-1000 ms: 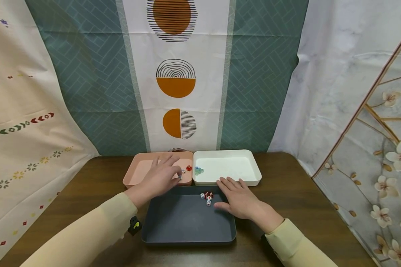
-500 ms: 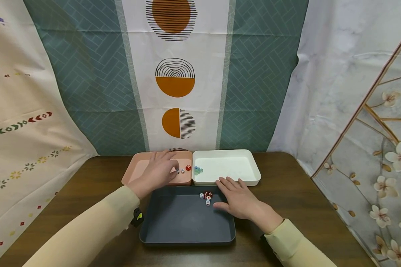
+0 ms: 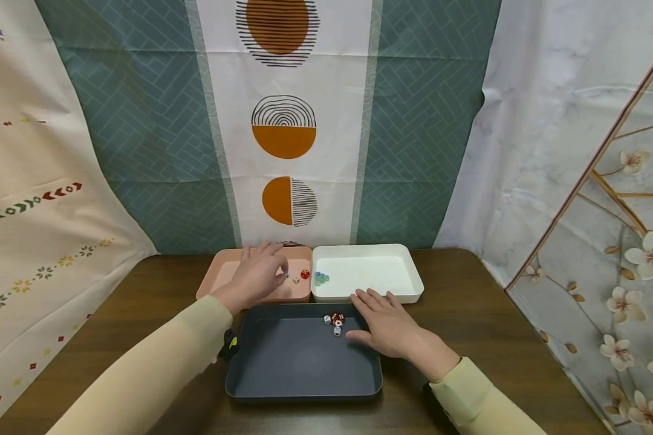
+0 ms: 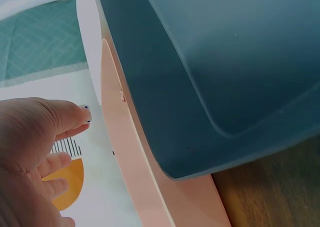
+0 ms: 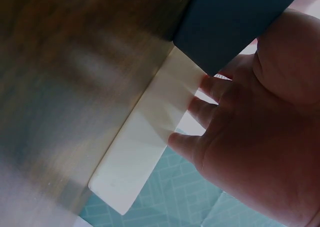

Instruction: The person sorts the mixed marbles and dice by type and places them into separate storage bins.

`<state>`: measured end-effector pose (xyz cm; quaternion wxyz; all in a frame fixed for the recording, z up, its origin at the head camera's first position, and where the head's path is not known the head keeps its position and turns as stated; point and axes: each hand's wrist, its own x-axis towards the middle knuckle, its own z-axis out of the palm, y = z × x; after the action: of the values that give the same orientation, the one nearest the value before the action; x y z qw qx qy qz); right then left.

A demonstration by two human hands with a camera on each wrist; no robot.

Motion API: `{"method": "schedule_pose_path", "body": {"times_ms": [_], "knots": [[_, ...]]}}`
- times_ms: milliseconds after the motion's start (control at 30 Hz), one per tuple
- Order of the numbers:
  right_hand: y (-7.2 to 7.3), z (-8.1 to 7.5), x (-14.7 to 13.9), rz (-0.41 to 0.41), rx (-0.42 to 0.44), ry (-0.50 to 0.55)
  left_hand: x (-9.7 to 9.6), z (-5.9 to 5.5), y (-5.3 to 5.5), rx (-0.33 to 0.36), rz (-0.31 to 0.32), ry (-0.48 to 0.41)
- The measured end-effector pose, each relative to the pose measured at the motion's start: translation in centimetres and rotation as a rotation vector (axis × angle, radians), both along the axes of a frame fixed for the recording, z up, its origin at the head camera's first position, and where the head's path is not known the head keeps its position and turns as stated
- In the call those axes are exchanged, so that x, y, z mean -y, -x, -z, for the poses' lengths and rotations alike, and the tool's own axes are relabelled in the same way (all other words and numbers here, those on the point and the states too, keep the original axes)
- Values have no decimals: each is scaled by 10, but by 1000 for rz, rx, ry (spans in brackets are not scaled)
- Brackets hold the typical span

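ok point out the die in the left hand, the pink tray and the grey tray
Held die (image 4: 87, 114): left wrist view, its visible face
Pink tray (image 3: 228, 266): head view, bare floor, left part
Grey tray (image 3: 303, 367): head view, bare floor, middle

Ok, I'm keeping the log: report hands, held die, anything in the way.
Left hand pinches die over pink tray. Right hand at near rim of white tray. Nothing visibly in the way.

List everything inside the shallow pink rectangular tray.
Near the right end of the pink tray lie a red die with white spots and a small white die. The left hand, pinching a blue-spotted white die over the tray, hides whatever may lie beneath.
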<state>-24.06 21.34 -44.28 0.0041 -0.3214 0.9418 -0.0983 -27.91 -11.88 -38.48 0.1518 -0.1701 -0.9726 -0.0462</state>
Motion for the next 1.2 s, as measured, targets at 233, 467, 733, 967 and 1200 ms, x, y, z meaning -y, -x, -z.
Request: {"method": "schedule_pose_path", "body": {"times_ms": [233, 467, 733, 967, 1200], "knots": [[3, 6, -1, 6, -22, -13, 4, 5, 9, 34, -20, -19], [6, 9, -1, 6, -24, -7, 7, 5, 13, 67, -40, -29], [5, 9, -1, 8, -21, -20, 10, 8, 17, 91, -51, -23], [5, 9, -1, 6, -22, -19, 14, 13, 22, 134, -83, -30], [4, 9, -1, 8, -14, -15, 15, 15, 24, 145, -93, -34]]}}
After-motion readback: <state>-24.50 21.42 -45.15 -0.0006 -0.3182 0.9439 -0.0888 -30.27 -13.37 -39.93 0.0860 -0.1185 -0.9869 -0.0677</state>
